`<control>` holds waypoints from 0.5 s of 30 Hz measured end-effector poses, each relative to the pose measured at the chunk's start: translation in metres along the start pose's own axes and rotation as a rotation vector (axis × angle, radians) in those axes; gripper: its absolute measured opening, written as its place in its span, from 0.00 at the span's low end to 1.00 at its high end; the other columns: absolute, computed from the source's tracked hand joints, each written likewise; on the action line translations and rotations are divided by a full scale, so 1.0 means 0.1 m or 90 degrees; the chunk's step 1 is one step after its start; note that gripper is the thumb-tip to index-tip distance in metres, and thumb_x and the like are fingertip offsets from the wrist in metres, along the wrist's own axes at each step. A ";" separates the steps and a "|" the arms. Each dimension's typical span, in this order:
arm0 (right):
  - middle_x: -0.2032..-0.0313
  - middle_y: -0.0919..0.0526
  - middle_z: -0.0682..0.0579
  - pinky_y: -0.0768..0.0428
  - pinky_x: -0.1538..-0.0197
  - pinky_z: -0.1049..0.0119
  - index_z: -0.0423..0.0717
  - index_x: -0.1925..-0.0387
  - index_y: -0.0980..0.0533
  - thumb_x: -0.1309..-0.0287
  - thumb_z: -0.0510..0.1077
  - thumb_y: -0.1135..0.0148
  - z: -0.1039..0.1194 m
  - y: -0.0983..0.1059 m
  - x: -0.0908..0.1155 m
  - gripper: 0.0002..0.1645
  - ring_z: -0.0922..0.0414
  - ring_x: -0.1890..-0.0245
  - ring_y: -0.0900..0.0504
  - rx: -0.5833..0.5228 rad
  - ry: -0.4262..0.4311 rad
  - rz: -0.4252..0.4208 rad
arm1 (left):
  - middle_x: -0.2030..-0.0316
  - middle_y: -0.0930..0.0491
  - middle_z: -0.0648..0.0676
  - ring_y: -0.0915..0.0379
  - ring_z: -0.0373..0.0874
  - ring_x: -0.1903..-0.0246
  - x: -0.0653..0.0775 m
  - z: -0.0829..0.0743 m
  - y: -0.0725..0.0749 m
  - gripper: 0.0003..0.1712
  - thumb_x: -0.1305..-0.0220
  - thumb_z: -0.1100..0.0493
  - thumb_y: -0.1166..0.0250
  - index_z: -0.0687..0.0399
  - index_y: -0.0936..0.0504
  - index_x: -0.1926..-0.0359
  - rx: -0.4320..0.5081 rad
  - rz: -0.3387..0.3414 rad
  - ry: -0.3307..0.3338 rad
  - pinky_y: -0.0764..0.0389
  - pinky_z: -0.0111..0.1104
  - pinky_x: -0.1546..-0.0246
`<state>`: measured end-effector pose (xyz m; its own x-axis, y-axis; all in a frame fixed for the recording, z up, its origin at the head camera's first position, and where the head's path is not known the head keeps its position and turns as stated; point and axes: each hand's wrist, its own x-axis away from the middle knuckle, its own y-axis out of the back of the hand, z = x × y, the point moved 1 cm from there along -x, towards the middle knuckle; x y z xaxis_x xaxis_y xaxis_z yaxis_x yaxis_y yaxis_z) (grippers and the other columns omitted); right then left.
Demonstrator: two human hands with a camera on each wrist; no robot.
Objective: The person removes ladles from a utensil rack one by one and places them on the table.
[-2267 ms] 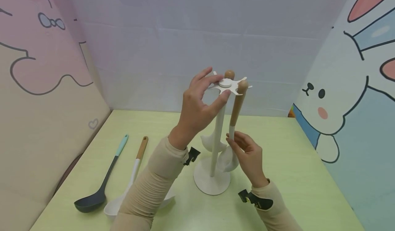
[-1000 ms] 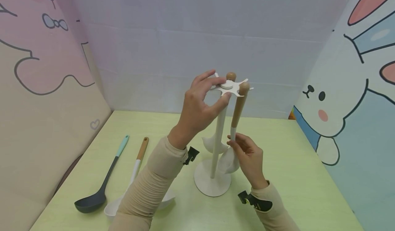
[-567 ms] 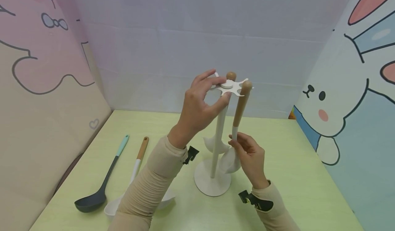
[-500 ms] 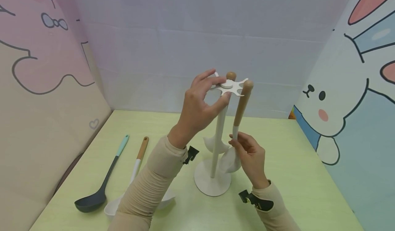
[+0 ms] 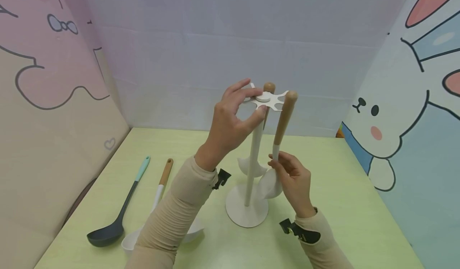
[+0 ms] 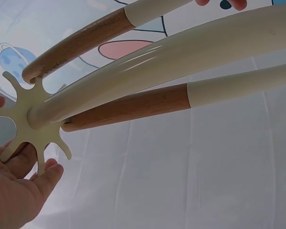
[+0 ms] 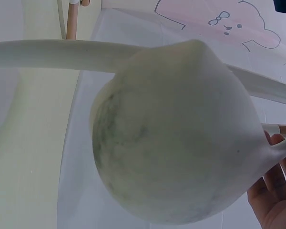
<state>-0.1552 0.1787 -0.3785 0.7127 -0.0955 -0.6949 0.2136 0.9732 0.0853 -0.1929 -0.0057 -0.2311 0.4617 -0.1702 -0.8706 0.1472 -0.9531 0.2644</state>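
A white utensil rack [image 5: 254,153] stands upright on its round base, with a star-shaped hook plate on top. My left hand [image 5: 230,129] grips that plate between thumb and fingers. My right hand [image 5: 294,181] pinches the white neck of a ladle [image 5: 284,121], whose wooden handle leans up to the plate's right edge. Its white bowl [image 7: 171,138] fills much of the right wrist view. In the left wrist view, the ladle's handle end overlaps one hook arm; I cannot tell whether it hangs there. Behind the post hangs a second white utensil [image 6: 133,107] with a wooden handle.
On the table's left lie a black ladle [image 5: 108,235] with a mint handle and a white utensil [image 5: 165,173] with a wooden handle. A white bowl-shaped end [image 5: 194,231] shows beside my left forearm, which hides the rest. Printed cloth walls [image 5: 230,53] surround the table.
My right hand and the ladle have shifted slightly right and up, so the handle's end sits further out along the hook plate. The left hand keeps its grip on the plate.
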 end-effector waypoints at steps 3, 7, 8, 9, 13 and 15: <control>0.61 0.14 0.35 0.17 0.58 0.74 0.26 0.54 0.22 0.45 0.20 0.38 0.01 0.01 0.00 0.16 0.68 0.65 0.14 0.007 -0.001 0.001 | 0.56 0.15 0.61 0.34 0.47 0.34 0.00 0.00 0.00 0.17 0.40 0.61 0.36 0.68 0.17 0.53 -0.001 0.003 -0.001 0.25 0.34 0.44; 0.62 0.15 0.31 0.18 0.58 0.75 0.27 0.53 0.21 0.45 0.20 0.38 0.02 0.02 0.00 0.16 0.68 0.65 0.14 0.018 -0.005 0.001 | 0.56 0.15 0.61 0.33 0.49 0.34 0.00 0.00 0.00 0.17 0.41 0.61 0.36 0.69 0.17 0.54 -0.001 0.004 -0.004 0.25 0.34 0.44; 0.62 0.15 0.31 0.18 0.58 0.75 0.27 0.53 0.21 0.45 0.20 0.38 0.02 0.02 0.00 0.16 0.68 0.65 0.14 0.019 -0.005 0.001 | 0.56 0.15 0.61 0.33 0.49 0.34 0.00 -0.01 0.00 0.17 0.41 0.60 0.36 0.69 0.17 0.54 -0.001 0.004 -0.005 0.25 0.34 0.44; 0.62 0.15 0.31 0.18 0.58 0.75 0.27 0.53 0.21 0.45 0.20 0.38 0.02 0.03 0.00 0.16 0.69 0.65 0.14 0.020 -0.005 0.001 | 0.56 0.15 0.62 0.33 0.49 0.34 -0.01 -0.01 0.01 0.17 0.41 0.60 0.36 0.69 0.17 0.54 -0.002 0.004 -0.005 0.25 0.34 0.44; 0.62 0.15 0.31 0.18 0.59 0.75 0.26 0.54 0.21 0.45 0.20 0.38 0.02 0.04 0.00 0.16 0.68 0.65 0.15 0.020 0.000 0.001 | 0.55 0.15 0.62 0.33 0.49 0.35 0.00 -0.01 0.01 0.18 0.40 0.59 0.36 0.69 0.17 0.54 -0.003 0.005 -0.003 0.25 0.34 0.44; 0.62 0.16 0.30 0.18 0.59 0.75 0.26 0.54 0.21 0.45 0.20 0.38 0.02 0.04 0.00 0.16 0.68 0.65 0.15 0.021 0.001 0.001 | 0.55 0.15 0.62 0.33 0.49 0.34 -0.01 0.00 0.01 0.18 0.40 0.59 0.36 0.69 0.17 0.54 -0.003 0.006 -0.003 0.25 0.34 0.44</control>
<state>-0.1531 0.1822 -0.3766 0.7117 -0.0935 -0.6963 0.2340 0.9661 0.1094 -0.1927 -0.0064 -0.2302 0.4589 -0.1804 -0.8700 0.1464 -0.9504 0.2743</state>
